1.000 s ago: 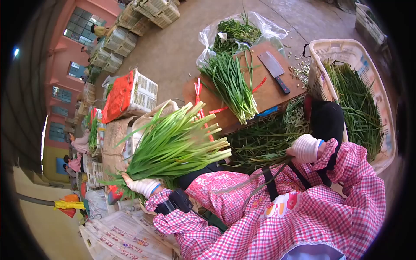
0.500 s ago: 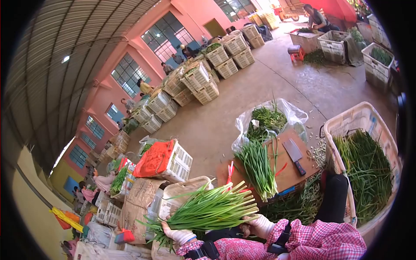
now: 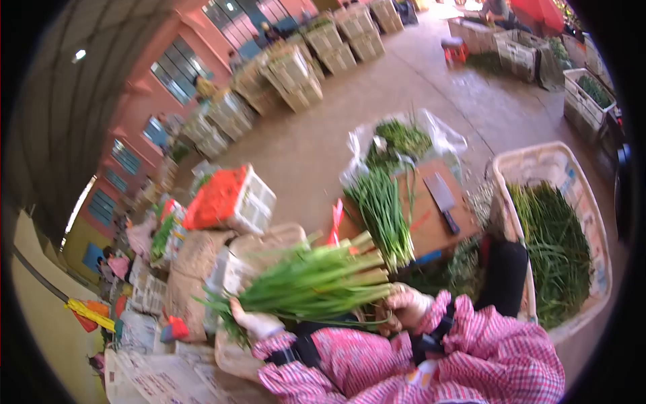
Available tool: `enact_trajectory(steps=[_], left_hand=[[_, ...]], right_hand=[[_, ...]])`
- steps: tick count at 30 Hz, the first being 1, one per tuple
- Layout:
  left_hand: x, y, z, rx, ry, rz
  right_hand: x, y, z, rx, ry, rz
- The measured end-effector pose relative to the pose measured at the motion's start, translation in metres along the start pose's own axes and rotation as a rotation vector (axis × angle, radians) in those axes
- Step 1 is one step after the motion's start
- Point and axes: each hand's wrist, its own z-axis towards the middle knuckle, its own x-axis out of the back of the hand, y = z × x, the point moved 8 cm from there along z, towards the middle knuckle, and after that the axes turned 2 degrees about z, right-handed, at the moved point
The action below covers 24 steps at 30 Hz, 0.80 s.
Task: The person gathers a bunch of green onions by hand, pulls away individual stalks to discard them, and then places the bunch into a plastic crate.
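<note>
A large bunch of long green leafy stems (image 3: 309,279) lies across both hands in front of me, its pale cut ends toward the right. My left hand (image 3: 254,320) is wrapped round the leafy end. My right hand (image 3: 404,304) is closed beside the pale ends, with thin brownish strands at its fingers; blur hides exactly what it grips. Beyond it, another green bunch (image 3: 381,215) rests on a brown board (image 3: 427,225), and a cleaver (image 3: 441,202) with a dark handle lies on the board's right part.
A big crate (image 3: 501,202) of greens stands at the right. Behind the board is a clear plastic bag (image 3: 447,138) with greens. An empty-looking crate (image 3: 286,236) and a crate with red cloth (image 3: 219,198) are at the left. Stacked crates (image 3: 289,74) and a person (image 3: 496,13) are farther back.
The view has shifted, so the surroundings appear lower left or higher. My right hand has moved from under the stems' ends to just beside them, fingers drawn together. The bunch now looks blurred.
</note>
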Motion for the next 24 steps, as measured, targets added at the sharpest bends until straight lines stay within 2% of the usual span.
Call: enact_trajectory(steps=[2, 3, 5, 6, 8, 9, 11, 12, 13, 15, 17, 18, 19, 20, 21, 24], left_hand=[[-0.015, 0.008, -0.01, 0.05, -0.043, 0.085], [-0.001, 0.008, 0.005, 0.041, -0.073, 0.027], [0.015, 0.011, 0.017, 0.034, 0.028, -0.062], [0.017, 0.013, 0.018, 0.036, 0.039, -0.051], [0.031, 0.014, 0.019, 0.037, 0.188, -0.133], [0.032, 0.014, 0.02, 0.037, 0.193, -0.129], [0.04, 0.024, 0.021, -0.061, 0.211, -0.088], [0.04, 0.028, 0.026, -0.096, 0.186, -0.077], [0.045, 0.029, 0.025, -0.091, 0.188, -0.06], [0.047, 0.03, 0.023, -0.092, 0.223, -0.013], [0.056, 0.029, 0.024, -0.101, 0.218, 0.005], [0.056, 0.029, 0.022, -0.125, 0.255, 0.005], [0.058, 0.031, 0.02, -0.152, 0.292, 0.004], [0.064, 0.029, 0.026, -0.101, 0.235, -0.031], [0.065, 0.031, 0.024, -0.102, 0.235, -0.027], [0.059, 0.028, 0.017, -0.093, 0.237, 0.027]], right_hand=[[0.002, 0.0, -0.019, -0.158, 0.003, -0.172], [0.009, 0.003, -0.027, -0.241, -0.029, -0.245], [0.025, 0.001, -0.044, -0.367, -0.117, -0.414], [0.033, -0.003, -0.055, -0.492, -0.039, -0.454], [0.057, -0.018, -0.076, -0.65, 0.081, -0.825], [0.067, -0.025, -0.085, -0.705, 0.113, -0.998], [0.087, -0.036, -0.098, -0.612, 0.027, -1.614], [0.092, -0.037, -0.104, -0.978, -0.04, -2.024], [0.121, -0.033, -0.123, -1.177, -0.098, -2.16], [0.08, -0.047, -0.105, -0.423, 0.03, -2.407], [0.038, -0.045, -0.076, -0.136, 0.177, -1.907], [0.03, -0.037, -0.071, -0.051, 0.221, -1.519], [0.036, -0.015, -0.068, -0.111, 0.39, -0.94], [0.033, -0.003, -0.064, -0.101, 0.503, -0.651], [0.019, 0.0, -0.054, -0.067, 0.521, -0.467], [0.011, 0.013, -0.027, -0.002, 0.564, -0.284]])
